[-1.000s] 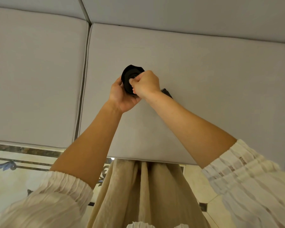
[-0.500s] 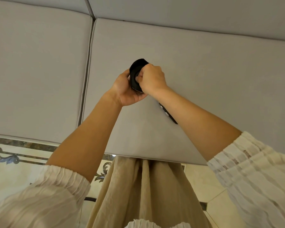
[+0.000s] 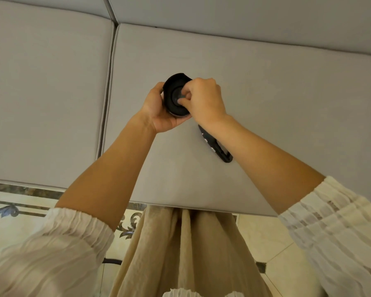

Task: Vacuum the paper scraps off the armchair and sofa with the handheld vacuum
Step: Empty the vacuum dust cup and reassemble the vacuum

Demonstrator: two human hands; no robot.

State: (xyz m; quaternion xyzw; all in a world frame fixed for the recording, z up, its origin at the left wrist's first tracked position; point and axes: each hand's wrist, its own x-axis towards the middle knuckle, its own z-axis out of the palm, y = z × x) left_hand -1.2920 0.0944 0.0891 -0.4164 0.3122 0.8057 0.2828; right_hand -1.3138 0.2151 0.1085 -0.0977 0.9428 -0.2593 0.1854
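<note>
**Both hands on the black vacuum part above the sofa seat**

The person stands at the front edge of the grey sofa (image 3: 266,86) and reaches both bare forearms out over its right-hand seat cushion. The left hand (image 3: 159,112) cups a round black part of the handheld vacuum (image 3: 175,95) from below and from the side away from the cushion seam, its fingers curled round the rim, so that the open round face of the part is turned toward the camera. The right hand (image 3: 204,99) comes in from the other side; its fingers (image 3: 183,101) are bunched together and pinch at the raised hub in the middle of that round face. What exactly they hold there is too small to tell.

A second black piece (image 3: 215,146), long and narrow with a loop at its near end, lies flat on the same cushion, just nearer the sofa's front edge than the hands, partly hidden under the right forearm. Whether it is joined to the round part cannot be told.

The cushion seam (image 3: 108,93) runs beside the left hand. Loose white sleeves (image 3: 338,228) are gathered above both elbows, and a beige skirt (image 3: 184,249) hangs against the sofa's front edge over a patterned tile floor (image 3: 13,209).
</note>
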